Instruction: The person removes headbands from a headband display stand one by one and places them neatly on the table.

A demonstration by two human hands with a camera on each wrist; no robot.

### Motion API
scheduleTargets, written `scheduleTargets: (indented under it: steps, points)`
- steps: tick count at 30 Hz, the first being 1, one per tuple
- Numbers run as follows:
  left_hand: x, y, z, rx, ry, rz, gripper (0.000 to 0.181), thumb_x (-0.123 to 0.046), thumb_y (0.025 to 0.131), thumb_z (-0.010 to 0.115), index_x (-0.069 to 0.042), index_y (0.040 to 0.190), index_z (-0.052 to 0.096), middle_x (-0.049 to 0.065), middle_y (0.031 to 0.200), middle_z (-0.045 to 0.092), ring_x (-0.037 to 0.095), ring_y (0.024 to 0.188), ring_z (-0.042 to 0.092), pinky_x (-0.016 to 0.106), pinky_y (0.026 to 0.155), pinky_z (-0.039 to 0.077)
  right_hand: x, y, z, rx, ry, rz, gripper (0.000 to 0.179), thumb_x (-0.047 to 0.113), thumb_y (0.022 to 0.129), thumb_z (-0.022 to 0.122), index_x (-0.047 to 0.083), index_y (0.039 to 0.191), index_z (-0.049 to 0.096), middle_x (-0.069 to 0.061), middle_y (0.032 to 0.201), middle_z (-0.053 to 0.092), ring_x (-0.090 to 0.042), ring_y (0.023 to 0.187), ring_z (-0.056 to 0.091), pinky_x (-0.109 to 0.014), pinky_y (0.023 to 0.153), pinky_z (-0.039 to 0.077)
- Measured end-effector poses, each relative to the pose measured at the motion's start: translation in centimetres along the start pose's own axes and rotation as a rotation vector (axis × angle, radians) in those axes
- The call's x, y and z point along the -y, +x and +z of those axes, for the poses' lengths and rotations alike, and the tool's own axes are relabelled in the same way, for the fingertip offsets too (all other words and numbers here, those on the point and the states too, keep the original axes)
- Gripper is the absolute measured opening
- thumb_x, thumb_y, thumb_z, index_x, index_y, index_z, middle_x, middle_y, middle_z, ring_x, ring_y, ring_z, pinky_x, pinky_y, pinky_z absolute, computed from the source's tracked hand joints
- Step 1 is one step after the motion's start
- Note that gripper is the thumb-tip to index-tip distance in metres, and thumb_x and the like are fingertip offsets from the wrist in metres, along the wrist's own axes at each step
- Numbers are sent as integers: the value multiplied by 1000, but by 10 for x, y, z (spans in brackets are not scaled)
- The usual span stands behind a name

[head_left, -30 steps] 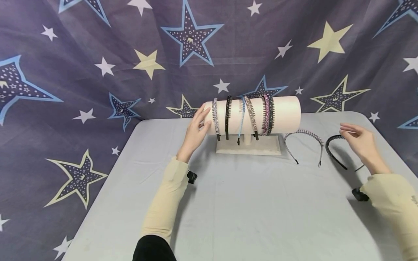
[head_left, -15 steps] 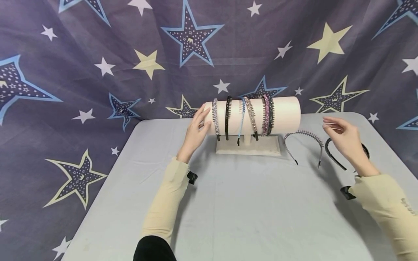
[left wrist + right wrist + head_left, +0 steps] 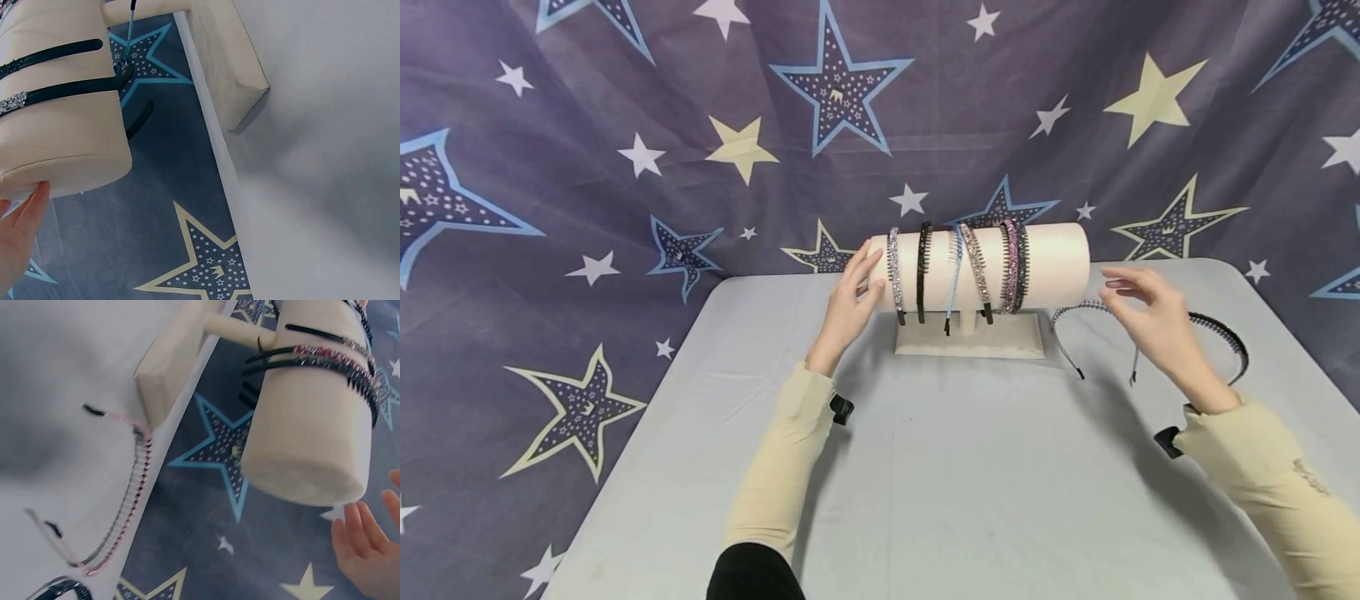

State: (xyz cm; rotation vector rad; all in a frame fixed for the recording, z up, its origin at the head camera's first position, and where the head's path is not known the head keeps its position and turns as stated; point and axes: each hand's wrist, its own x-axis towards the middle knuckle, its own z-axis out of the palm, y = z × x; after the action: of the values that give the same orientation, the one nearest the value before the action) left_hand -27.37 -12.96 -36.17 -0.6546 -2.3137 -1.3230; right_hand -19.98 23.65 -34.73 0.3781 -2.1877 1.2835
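A cream roll-shaped headband stand bears several headbands: a silver glittery headband, a black headband, a thin blue headband, and more to their right. My left hand rests on the roll's left end, its fingers extended. Just off the right end hovers my right hand, holding nothing, fingers loosely bent; the right wrist view shows its fingertips close to the roll's end face. Beneath it, partly hidden, a beaded pinkish headband lies on the table. A black headband lies beyond it to the right.
The stand's flat base rests on a table with a pale grey cloth. Behind the table hangs a dark purple curtain printed with stars.
My right hand has moved left from over the black headband toward the roll's right end, now covering part of the pinkish headband. My left hand has stayed at the roll's left end.
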Motion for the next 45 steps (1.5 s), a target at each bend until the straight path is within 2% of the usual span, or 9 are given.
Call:
scheduleTargets:
  steps: [3,6,12,19,24,31,37,45]
  points:
    - [-1,0,0,2,5,-6,42,-8,89,50,-7,130,44,5,143,26,22,122,38,35,91,45,-2,2,7,-9,-26,-55,28,-4,78,60,-6,107,60,-10,101,58,3,87,52,-9,83,41]
    - [-1,-1,0,4,12,-19,42,-10,89,50,-10,131,43,0,144,25,19,123,38,31,91,45,3,4,14,-15,-37,-110,30,-8,76,61,-6,105,61,-16,99,57,4,87,51,-9,81,42]
    - [-3,0,-1,11,23,-33,43,-11,89,49,-11,132,43,0,144,25,17,123,37,27,91,45,14,6,27,-6,-29,-149,32,-11,73,63,-4,104,62,-16,98,58,2,85,50,-10,77,43]
    - [-2,-1,0,5,11,-27,42,-10,89,50,-9,131,43,6,144,26,20,123,37,30,91,45,17,11,39,17,-82,-178,32,-7,72,66,-2,103,63,-14,100,60,-10,84,53,-11,75,42]
    - [-5,-1,-1,2,-5,-35,42,-6,89,50,-6,130,43,5,144,25,24,123,37,33,92,45,21,14,48,43,-97,-173,32,-4,73,66,-2,104,62,-14,103,58,-23,86,55,-10,79,42]
    - [-40,-6,-8,8,2,-57,41,0,87,49,4,128,42,12,143,26,27,122,37,35,93,43,23,17,57,59,-70,-152,33,-5,72,66,-2,105,61,-16,106,56,-24,88,53,-9,82,40]
    - [-41,-6,-8,7,-5,-54,41,0,87,48,4,128,42,13,142,26,28,122,37,37,93,44,21,19,62,55,-60,-148,32,-5,73,66,-4,105,61,-16,105,55,-23,85,53,-15,80,44]
    - [-38,-5,-7,2,-3,-42,41,1,87,49,3,128,43,15,141,28,29,121,39,35,92,44,22,20,68,53,-61,-133,31,-5,73,66,-4,103,61,-19,107,52,-25,83,53,-16,74,45]
